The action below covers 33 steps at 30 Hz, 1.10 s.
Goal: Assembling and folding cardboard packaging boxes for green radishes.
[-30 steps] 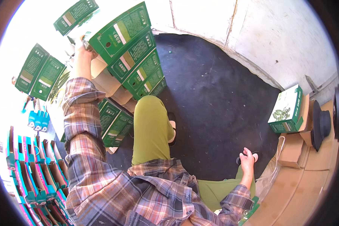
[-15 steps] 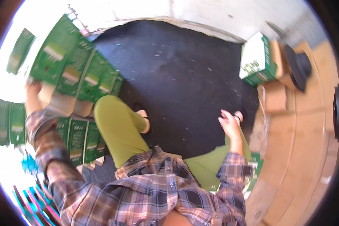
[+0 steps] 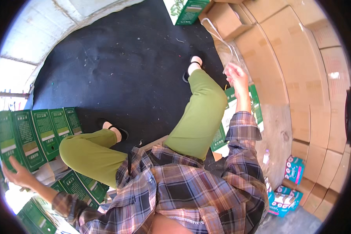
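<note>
My left hand point(image 3: 17, 173) has its fingers spread and holds nothing. It is beside the lower edge of a row of green printed cartons point(image 3: 25, 134) at my left; I cannot tell whether it touches them. A second row of green cartons point(image 3: 76, 187) sits below, nearer to me. My right hand point(image 3: 237, 78) hovers over my right side with its fingers loosely bent and nothing seen in them. Beneath that forearm lies a green and white carton point(image 3: 230, 117), partly covered by my arm and leg. A pale strap point(image 3: 218, 35) curves just beyond the hand.
Black sheeting point(image 3: 132, 82) covers the floor ahead. Brown cartons point(image 3: 269, 62) are stacked along the right. A green and white box point(image 3: 187, 11) stands at the far edge beside an open brown carton point(image 3: 226, 23). Teal packs point(image 3: 284, 201) lie at the lower right.
My view has swung to the right, showing more of the brown stack and the teal packs. My left hand has come away from the green cartons' side; my right hand's fingers are more bent.
</note>
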Motion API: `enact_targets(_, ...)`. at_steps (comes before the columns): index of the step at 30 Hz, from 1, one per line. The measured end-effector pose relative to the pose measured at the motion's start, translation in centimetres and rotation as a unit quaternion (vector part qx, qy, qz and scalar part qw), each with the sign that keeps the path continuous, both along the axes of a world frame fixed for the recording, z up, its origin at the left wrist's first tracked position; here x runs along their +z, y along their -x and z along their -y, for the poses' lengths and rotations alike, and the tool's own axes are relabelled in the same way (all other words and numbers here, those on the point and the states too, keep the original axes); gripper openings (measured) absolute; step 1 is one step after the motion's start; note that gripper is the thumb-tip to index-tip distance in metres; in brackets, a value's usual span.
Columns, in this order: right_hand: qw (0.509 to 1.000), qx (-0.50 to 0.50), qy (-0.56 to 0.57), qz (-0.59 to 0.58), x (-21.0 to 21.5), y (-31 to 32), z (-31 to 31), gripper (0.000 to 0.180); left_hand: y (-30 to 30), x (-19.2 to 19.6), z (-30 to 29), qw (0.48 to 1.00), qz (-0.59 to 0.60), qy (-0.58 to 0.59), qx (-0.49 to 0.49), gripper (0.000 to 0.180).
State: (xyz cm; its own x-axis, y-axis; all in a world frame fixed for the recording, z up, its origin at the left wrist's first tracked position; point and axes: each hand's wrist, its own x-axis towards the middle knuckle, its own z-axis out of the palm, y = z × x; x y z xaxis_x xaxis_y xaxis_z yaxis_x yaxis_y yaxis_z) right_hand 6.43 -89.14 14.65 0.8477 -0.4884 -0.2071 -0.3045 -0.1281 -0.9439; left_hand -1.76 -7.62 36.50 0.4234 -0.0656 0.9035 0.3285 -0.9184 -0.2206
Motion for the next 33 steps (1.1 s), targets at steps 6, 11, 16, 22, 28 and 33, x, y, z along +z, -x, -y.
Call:
enact_targets(6, 0.937, -0.259, -0.206, -0.107, -14.6, 12.0, 5.7, 0.027, -7.1, -15.1, 22.1, 0.878, -0.355, 0.113, -0.300, 0.034)
enact_targets(11, 0.877, -0.319, -0.315, -0.175, -25.5, 23.7, 3.8, 0.029, -5.7, -21.3, 27.4, 0.738, -0.599, 0.084, -0.299, 0.036)
enact_targets(16, 0.710, -0.475, -0.492, -0.168, -30.0, 26.7, -2.5, 0.026, -5.9, -21.6, 26.2, 0.720, -0.613, 0.190, -0.263, 0.035)
enact_targets(22, 0.943, -0.255, -0.204, -0.063, -43.9, 33.6, -0.8, 0.048, -6.3, -24.3, 26.8, 0.679, -0.639, 0.205, -0.297, 0.036)
enact_targets(28, 0.750, -0.487, -0.447, 0.007, -42.4, 31.7, -3.5, 0.047, -6.1, -23.9, 26.4, 0.680, -0.653, 0.185, -0.277, 0.035)
enact_targets(33, 0.531, -0.633, -0.555, 0.091, -30.6, 27.7, -5.9, 0.045, -5.8, -23.6, 25.5, 0.663, -0.682, 0.200, -0.236, 0.036)
